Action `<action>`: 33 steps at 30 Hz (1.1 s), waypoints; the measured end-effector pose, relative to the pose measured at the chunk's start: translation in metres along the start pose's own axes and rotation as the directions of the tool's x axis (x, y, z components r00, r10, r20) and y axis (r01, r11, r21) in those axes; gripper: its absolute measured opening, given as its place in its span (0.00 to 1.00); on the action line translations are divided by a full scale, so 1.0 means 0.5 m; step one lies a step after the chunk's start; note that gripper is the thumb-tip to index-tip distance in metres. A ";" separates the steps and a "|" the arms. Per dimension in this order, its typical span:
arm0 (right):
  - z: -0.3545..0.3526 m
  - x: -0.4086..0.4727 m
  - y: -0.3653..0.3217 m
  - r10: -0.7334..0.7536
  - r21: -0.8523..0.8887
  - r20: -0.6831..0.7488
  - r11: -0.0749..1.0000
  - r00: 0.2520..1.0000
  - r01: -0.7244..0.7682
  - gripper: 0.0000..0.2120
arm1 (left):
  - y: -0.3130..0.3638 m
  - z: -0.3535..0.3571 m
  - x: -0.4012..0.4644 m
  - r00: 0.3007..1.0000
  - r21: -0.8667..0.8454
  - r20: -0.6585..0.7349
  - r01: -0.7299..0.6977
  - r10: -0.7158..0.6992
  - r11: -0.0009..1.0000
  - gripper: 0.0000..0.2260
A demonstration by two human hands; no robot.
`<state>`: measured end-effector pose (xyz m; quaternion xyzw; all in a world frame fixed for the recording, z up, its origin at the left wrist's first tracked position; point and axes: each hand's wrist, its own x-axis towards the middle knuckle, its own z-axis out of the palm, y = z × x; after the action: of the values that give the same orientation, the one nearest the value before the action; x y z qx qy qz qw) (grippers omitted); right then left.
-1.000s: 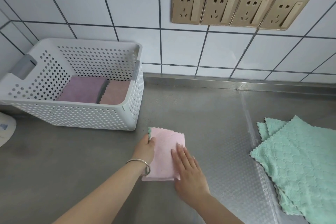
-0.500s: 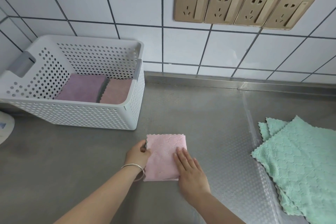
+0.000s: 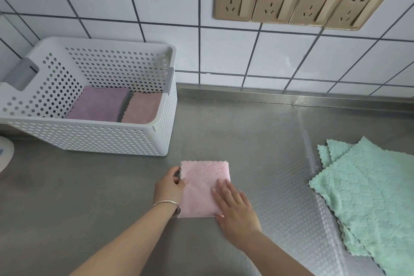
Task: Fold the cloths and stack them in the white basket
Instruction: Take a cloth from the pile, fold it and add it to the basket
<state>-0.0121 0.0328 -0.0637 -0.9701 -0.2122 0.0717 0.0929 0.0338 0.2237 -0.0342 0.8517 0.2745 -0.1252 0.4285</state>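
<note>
Partway through, by the look of it. Two folded cloths already down in the white basket (image 3: 94, 139) at the far left of the steel counter (image 3: 67, 204): a purple cloth (image 3: 98, 103) on the left of the basket floor, a dusty-pink cloth (image 3: 143, 107) beside it on the right, edges touching or nearly so. Lying side by side rather than one on the other, so not much of a stack yet.

In hand: a pale pink cloth (image 3: 201, 184), folded into a small rectangle, flat on the counter near its front edge, just in front of the basket's near right corner. Left hand (image 3: 170, 186) at the cloth's left edge, thumb and fingers curled round that scalloped edge in a pinch; a bangle (image 3: 168, 205) on the wrist. Right hand (image 3: 235, 206) laid flat on the cloth's right half, fingers straight and together, pressing it down and gripping nothing. Reads as smoothing the last fold, or readying the lift; cannot tell which.

Left to do: carry this pink one over the basket rim and set it on the others. Then the green cloths (image 3: 367, 192) at the right edge of the counter, spread open and overlapping, at least two, the exact count hidden by the overlap. All of those unfolded, so likely about half the work ahead.
</note>
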 end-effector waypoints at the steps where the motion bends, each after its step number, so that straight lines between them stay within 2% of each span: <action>1: 0.001 -0.002 0.001 -0.001 -0.011 0.020 1.000 1.000 0.001 0.29 | -0.001 0.001 0.001 1.000 0.008 0.000 -0.005 0.005 1.000 0.16; 6: 0.001 0.000 -0.001 -0.003 -0.051 0.132 0.999 0.991 0.010 0.33 | -0.019 -0.008 0.013 0.999 0.047 -0.051 0.017 -0.014 0.999 0.19; 8: -0.007 0.000 -0.004 -0.024 -0.062 0.131 0.998 0.991 0.032 0.33 | -0.027 -0.007 0.011 0.997 0.092 -0.071 -0.001 0.008 0.996 0.20; 10: -0.028 0.005 -0.002 -0.051 -0.063 0.064 0.997 0.997 0.055 0.27 | -0.029 -0.001 0.007 0.987 0.133 -0.127 -0.084 0.101 0.988 0.19; 11: -0.038 0.010 0.001 -0.051 -0.044 0.020 0.998 0.998 0.052 0.25 | -0.029 0.004 0.005 0.965 0.175 -0.172 -0.168 0.198 0.970 0.19; 13: -0.058 0.027 0.008 -0.019 -0.010 -0.015 1.000 1.000 0.019 0.23 | -0.031 0.020 0.003 0.869 0.372 -0.180 -0.374 0.461 0.850 0.21; 15: -0.063 0.045 0.016 0.005 -0.020 0.010 1.000 1.000 -0.005 0.25 | -0.038 0.041 0.001 0.760 0.580 -0.014 -0.523 0.649 0.625 0.24; 16: -0.061 0.053 0.020 0.017 -0.031 0.046 0.999 0.999 -0.015 0.26 | -0.045 0.050 -0.002 0.732 0.636 0.100 -0.568 0.674 0.522 0.25; 18: -0.056 0.063 0.028 0.041 -0.045 0.148 0.998 0.988 -0.034 0.31 | -0.063 0.060 -0.004 0.729 0.684 0.244 -0.597 0.639 0.420 0.28; 21: -0.050 0.075 0.032 0.043 -0.061 0.211 0.998 0.976 -0.031 0.32 | -0.089 0.061 0.005 0.746 0.724 0.308 -0.586 0.590 0.363 0.32; 24: -0.035 0.079 0.033 0.064 -0.078 0.169 0.996 0.983 -0.052 0.31 | -0.092 0.063 0.008 0.748 0.726 0.291 -0.578 0.597 0.371 0.31; 27: -0.032 0.082 0.040 0.044 -0.192 0.240 0.981 0.970 0.003 0.35 | -0.091 0.067 0.013 0.758 0.712 0.263 -0.570 0.597 0.409 0.31; 30: -0.042 0.084 0.043 0.055 -0.195 0.327 0.981 0.943 0.011 0.37 | -0.092 0.069 0.020 0.760 0.715 0.278 -0.572 0.588 0.401 0.32; 33: -0.048 0.090 0.036 0.091 -0.151 0.353 0.988 0.931 -0.040 0.38 | -0.086 0.068 0.019 0.751 0.721 0.261 -0.569 0.607 0.395 0.31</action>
<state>0.0398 0.0321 -0.0486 -0.9514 -0.1976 0.2355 -0.0189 0.0175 0.2205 -0.0872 0.9915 -0.1142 -0.0507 0.0356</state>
